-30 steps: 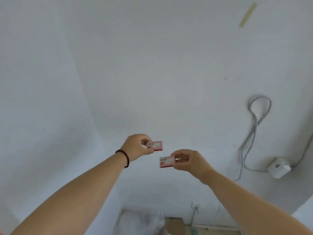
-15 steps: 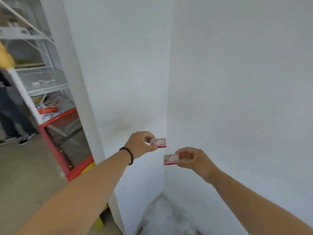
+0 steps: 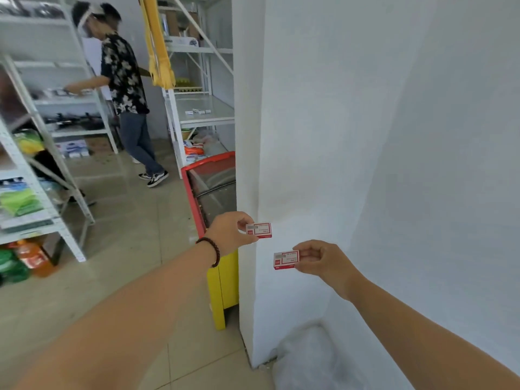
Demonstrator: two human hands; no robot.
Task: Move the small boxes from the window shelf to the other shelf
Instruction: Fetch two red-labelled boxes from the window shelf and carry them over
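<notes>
Boxes in transit: view is swinging off the bare wall toward the far shelf [image 3: 206, 108].
Left hand [image 3: 229, 230] is pinching one small box [image 3: 260, 230]; right hand [image 3: 320, 260] is pinching another box [image 3: 285, 259].

My left hand [image 3: 230, 230] pinches a red-and-white box [image 3: 259, 230]; my right hand [image 3: 323, 260] pinches another red-and-white box [image 3: 287, 259] at four o'clock from the first. A dark beaded bracelet [image 3: 211, 250] circles my left wrist. White walls [image 3: 394, 164] fill the right side. At nine o'clock of the boxes stands a red-rimmed, yellow-sided cabinet [image 3: 222, 282]. At eleven o'clock, a person wears a black shirt with white flowers [image 3: 125, 77] beside white shelving [image 3: 202, 108].
</notes>
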